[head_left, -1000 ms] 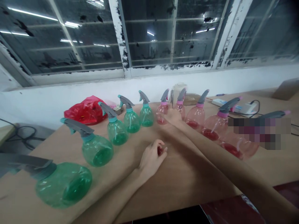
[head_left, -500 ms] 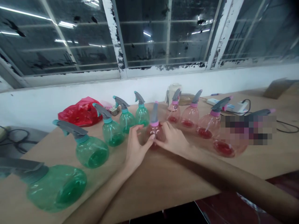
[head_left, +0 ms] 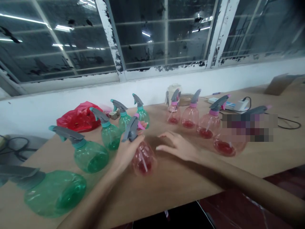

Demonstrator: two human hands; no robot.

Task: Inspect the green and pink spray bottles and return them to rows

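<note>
My left hand (head_left: 130, 148) is closed around the neck of a pink spray bottle (head_left: 145, 159), which leans with its grey head up to the left and its base toward me. A pink trigger points away from my thumb. To the right of that bottle, my right hand (head_left: 178, 146) hovers over the wooden table with fingers apart and nothing in them. Green spray bottles (head_left: 91, 156) stand in a slanting row on the left. On the right, pink spray bottles (head_left: 208, 125) form another row; the nearest is partly covered by a blurred patch.
A red plastic bag (head_left: 79, 117) lies at the back left. Behind the pink row are a pale container (head_left: 175, 90) and a white power strip (head_left: 232, 105) with a cable. A cardboard piece (head_left: 276, 84) stands far right. The table (head_left: 143, 200) ends in front of me.
The pink bottle between my hands has come nearer and tilted, its head now turned left in my left hand. My right hand has let go of it.
</note>
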